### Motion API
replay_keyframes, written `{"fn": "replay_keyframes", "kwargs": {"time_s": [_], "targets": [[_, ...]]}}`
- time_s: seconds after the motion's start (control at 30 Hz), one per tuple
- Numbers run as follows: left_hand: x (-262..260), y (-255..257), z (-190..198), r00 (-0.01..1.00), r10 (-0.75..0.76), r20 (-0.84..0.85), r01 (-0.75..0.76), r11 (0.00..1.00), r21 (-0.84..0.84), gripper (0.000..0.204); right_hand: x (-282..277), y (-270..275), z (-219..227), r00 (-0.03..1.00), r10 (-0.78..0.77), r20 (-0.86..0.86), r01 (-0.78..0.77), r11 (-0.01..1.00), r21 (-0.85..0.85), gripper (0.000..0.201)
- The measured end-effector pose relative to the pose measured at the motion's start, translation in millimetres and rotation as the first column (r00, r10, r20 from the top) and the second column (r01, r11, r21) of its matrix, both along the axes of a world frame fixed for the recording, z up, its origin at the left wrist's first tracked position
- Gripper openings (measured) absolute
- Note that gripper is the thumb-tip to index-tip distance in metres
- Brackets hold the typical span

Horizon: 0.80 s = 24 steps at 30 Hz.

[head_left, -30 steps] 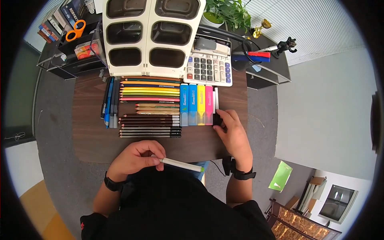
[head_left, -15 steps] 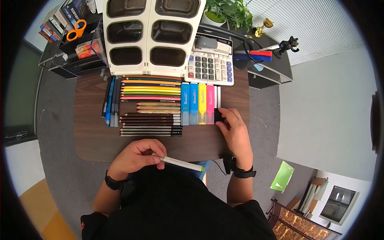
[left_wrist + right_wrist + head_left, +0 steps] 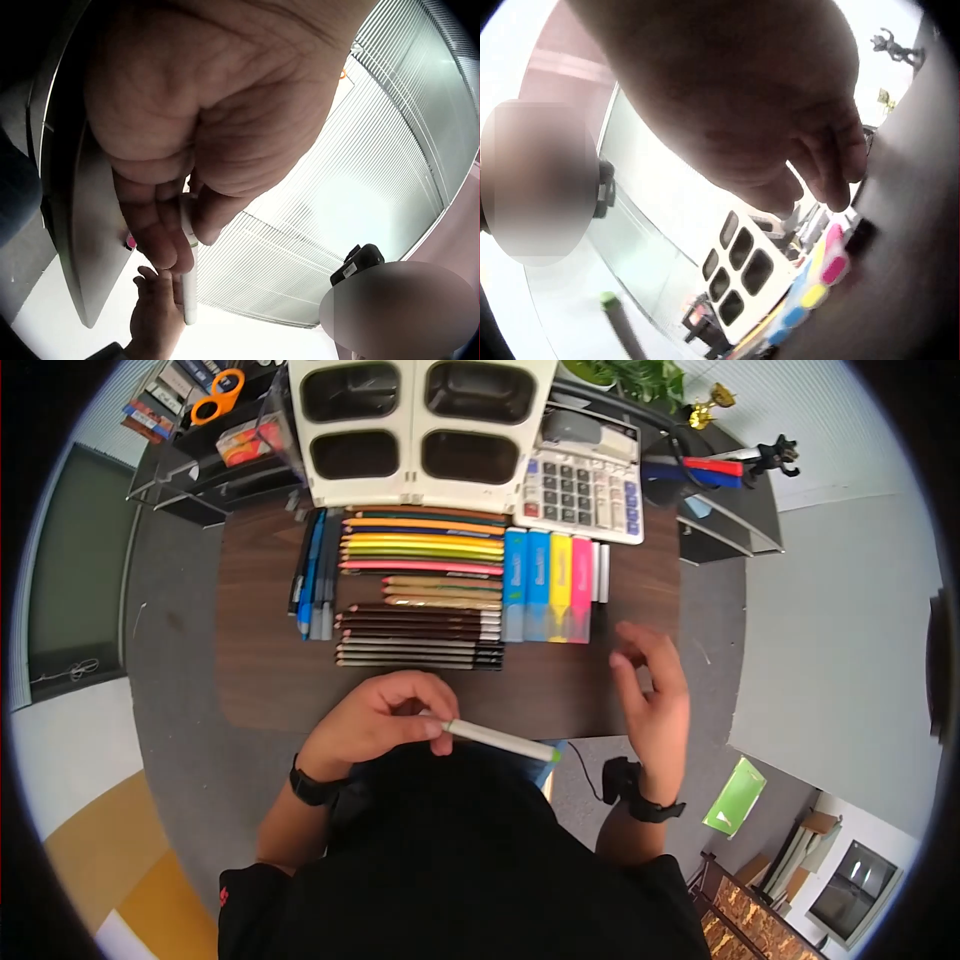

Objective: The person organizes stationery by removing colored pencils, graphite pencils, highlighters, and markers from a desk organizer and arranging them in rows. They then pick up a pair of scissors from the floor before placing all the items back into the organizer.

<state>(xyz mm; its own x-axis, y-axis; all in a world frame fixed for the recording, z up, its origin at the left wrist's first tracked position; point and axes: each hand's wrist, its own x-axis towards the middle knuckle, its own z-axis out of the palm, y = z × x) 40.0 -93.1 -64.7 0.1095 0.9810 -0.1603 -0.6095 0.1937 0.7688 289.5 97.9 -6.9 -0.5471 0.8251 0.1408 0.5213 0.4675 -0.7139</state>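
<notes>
My left hand [image 3: 385, 715] pinches a white marker with a green tip end [image 3: 505, 740] between thumb and fingers, in front of the table's near edge. From the left wrist view, the white barrel [image 3: 190, 289] sticks out past the fingertips. Over the front right of the table is my right hand [image 3: 655, 685], thumb and fingers apart around nothing. It is nearest to the short white pens [image 3: 600, 572] beside the pink highlighter [image 3: 580, 585]. Yellow [image 3: 558, 575] and blue highlighters [image 3: 537, 575] continue that row leftward.
Several coloured and dark pencils [image 3: 420, 550] lie in rows left of the highlighters, with pens [image 3: 315, 575] beyond. Behind stand a white organizer with dark compartments [image 3: 412, 430] and a calculator [image 3: 580, 490]. A black desk shelf [image 3: 210, 490] holds orange scissors [image 3: 218, 398].
My right hand has drawn back from the lower end of the white pens, toward me and to the right, fingers parted. The left hand keeps the marker. The head view has shifted.
</notes>
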Motion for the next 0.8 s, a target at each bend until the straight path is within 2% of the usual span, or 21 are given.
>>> {"fn": "replay_keyframes", "kwargs": {"time_s": [0.07, 0.1, 0.13, 0.2, 0.27, 0.33, 0.37, 0.43, 0.47, 0.5, 0.53, 0.57, 0.63, 0.67, 0.73, 0.8], "targets": [[1.6, 0.9, -2.3, 0.998, 0.013, 0.057, -0.013, 1.0, 0.0, 0.011, 9.1, -7.9, 5.9, 0.968, 0.231, -0.098, -0.243, 0.96, -0.139, 0.034], [1.0, 1.1, -3.1, 0.999, 0.001, 0.053, -0.001, 1.0, 0.0, 0.013, 8.5, -15.0, 11.1, 0.931, 0.306, -0.201, -0.355, 0.888, -0.292, 0.036], [1.2, 2.0, -3.7, 0.999, -0.005, 0.053, 0.005, 1.0, 0.0, 0.013, 5.5, -17.7, 15.7, 0.933, 0.3, -0.201, -0.349, 0.89, -0.292, 0.036], [1.6, 2.5, -3.9, 0.998, -0.017, 0.066, 0.017, 1.0, 0.01, 0.013, -2.0, -22.6, 21.6, 0.789, 0.566, -0.239, -0.611, 0.677, -0.411, 0.035], [0.8, 2.4, -3.0, 0.998, -0.021, 0.059, 0.02, 1.0, 0.019, 0.014, -7.2, -26.6, 14.5, 0.76, 0.609, -0.227, -0.647, 0.678, -0.348, 0.034], [0.9, 2.7, -1.8, 0.998, -0.027, 0.063, 0.025, 0.999, 0.041, 0.015, -4.2, -24.6, 8.3, 0.773, 0.624, -0.116, -0.633, 0.743, -0.217, 0.03], [0.5, 1.8, -0.2, 0.998, -0.024, 0.056, 0.024, 1.0, 0.001, 0.016, -0.4, -20.9, 9.3, 0.775, 0.624, -0.099, -0.629, 0.748, -0.212, 0.03], [1.3, 3.9, 1.1, 0.998, -0.024, 0.061, 0.026, 0.999, -0.019, 0.017, 8.3, -12.0, 13.6, 0.944, 0.308, -0.121, -0.324, 0.934, -0.15, 0.025], [1.7, 6.2, 1.3, 0.999, -0.019, 0.045, 0.02, 0.999, -0.027, 0.018, 10.3, -7.2, 12.2, 0.946, 0.308, -0.106, -0.32, 0.937, -0.137, 0.025], [1.5, 7.8, 1.0, 1.0, -0.014, 0.026, 0.015, 0.999, -0.034, 0.018, 10.3, -1.5, 7.6, 0.996, -0.001, -0.092, -0.018, 0.978, -0.207, 0.023], [1.6, 6.5, -0.2, 0.999, -0.019, 0.034, 0.019, 1.0, -0.017, 0.018, 11.2, 4.9, 2.2, 0.949, -0.309, -0.063, 0.282, 0.921, -0.267, 0.021], [1.6, 3.5, -1.6, 1.0, -0.021, 0.017, 0.022, 1.0, -0.012, 0.019, 13.5, 12.2, -6.2, 0.948, -0.311, -0.062, 0.287, 0.925, -0.25, 0.021], [1.6, 2.7, -1.9, 1.0, -0.022, 0.004, 0.022, 1.0, 0.006, 0.02, 18.3, 26.0, -23.4, 0.904, -0.428, 0.022, 0.428, 0.897, -0.109, 0.024], [1.2, 2.8, 0.0, 1.0, -0.021, 0.017, 0.021, 1.0, -0.002, 0.018, 19.1, 27.3, -26.8, 0.904, -0.426, 0.021, 0.426, 0.899, -0.097, 0.024], [2.2, 3.6, 1.2, 0.999, -0.015, 0.031, 0.015, 1.0, -0.008, 0.016, 16.4, 24.2, -32.5, 0.952, -0.301, 0.054, 0.302, 0.953, 0.001, 0.028], [1.6, 3.7, 2.1, 1.0, -0.017, 0.019, 0.017, 1.0, -0.001, 0.016, 10.6, 23.1, -32.4, 0.975, -0.207, 0.081, 0.212, 0.976, -0.053, 0.032]]}}
